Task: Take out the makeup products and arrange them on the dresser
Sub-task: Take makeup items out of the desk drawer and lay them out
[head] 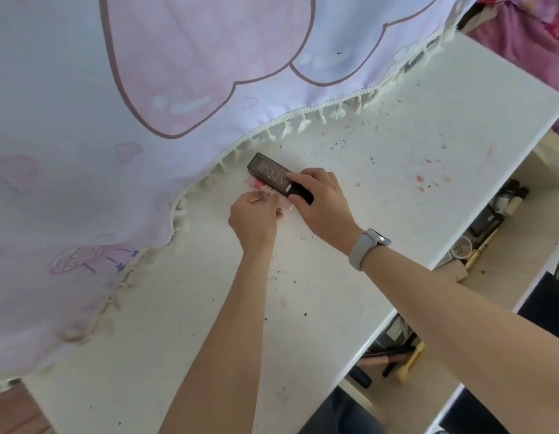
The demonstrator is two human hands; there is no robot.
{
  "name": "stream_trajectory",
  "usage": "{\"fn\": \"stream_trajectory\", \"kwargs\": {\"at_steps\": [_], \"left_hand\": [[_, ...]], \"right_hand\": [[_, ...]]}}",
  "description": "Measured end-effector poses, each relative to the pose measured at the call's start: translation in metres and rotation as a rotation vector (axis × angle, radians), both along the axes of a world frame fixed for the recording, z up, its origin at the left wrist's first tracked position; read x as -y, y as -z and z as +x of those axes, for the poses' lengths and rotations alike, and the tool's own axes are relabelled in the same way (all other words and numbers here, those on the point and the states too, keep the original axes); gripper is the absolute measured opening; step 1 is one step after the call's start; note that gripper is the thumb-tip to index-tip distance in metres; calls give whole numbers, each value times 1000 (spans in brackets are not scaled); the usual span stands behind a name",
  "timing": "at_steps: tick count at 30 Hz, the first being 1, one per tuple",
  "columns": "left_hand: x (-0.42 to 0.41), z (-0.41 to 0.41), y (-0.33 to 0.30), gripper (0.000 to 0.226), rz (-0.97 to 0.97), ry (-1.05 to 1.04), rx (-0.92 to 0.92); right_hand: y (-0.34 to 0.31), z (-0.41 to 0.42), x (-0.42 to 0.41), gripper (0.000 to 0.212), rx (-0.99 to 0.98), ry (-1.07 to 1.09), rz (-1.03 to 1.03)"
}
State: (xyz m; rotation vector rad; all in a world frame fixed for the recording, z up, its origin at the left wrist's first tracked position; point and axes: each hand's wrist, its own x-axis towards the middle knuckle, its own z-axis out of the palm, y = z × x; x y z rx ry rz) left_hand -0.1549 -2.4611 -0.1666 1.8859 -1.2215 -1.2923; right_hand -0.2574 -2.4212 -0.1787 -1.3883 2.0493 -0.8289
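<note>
Both hands (fingers curled) — right hand (319,202) grips tube (272,175).

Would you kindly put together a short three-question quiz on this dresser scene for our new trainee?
1. True or false: the right hand grips the dark tube by its black cap end.
2. Which wrist wears the grey band? A) left B) right
3. Fill in: the left hand pinches a small ____ item lying on the dresser top beside the tube.

Key: 1 true; 2 B; 3 pink.
</note>
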Motion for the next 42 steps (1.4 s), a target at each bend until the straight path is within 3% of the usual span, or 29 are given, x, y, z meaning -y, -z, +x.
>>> {"fn": "stream_trajectory", "kwargs": {"at_steps": [6,10,15,19,22,26,30,33,38,42], "left_hand": [[-4,-1,-4,17,-4,19,-10],[-29,-1,-9,32,-29,115,134],[-122,-8,-12,25,-221,349,138],[-202,-22,-1,19,-380,643,77],[-247,-30,22,17,-367,913,75],[-276,-36,64,30,-145,1106,286],[-288,-36,98,37,-159,1346,657],[-295,-35,102,24,-310,1403,902],[-296,-43,114,15,-498,1458,964],[-292,-49,114,13,-476,1511,931]], "right_hand": [[-4,-8,-11,44,-17,-124,18],[-17,-19,-46,42,10,-69,-82],[-21,-45,-139,25,34,95,-191],[-1,-75,-221,15,-8,189,8],[24,-101,-260,22,-92,14,355],[56,-125,-272,38,-280,-431,695],[79,-130,-261,41,-432,-626,764],[84,-130,-258,39,-513,-712,821],[83,-127,-258,24,-563,-722,818],[79,-127,-261,24,-613,-735,808]]}}
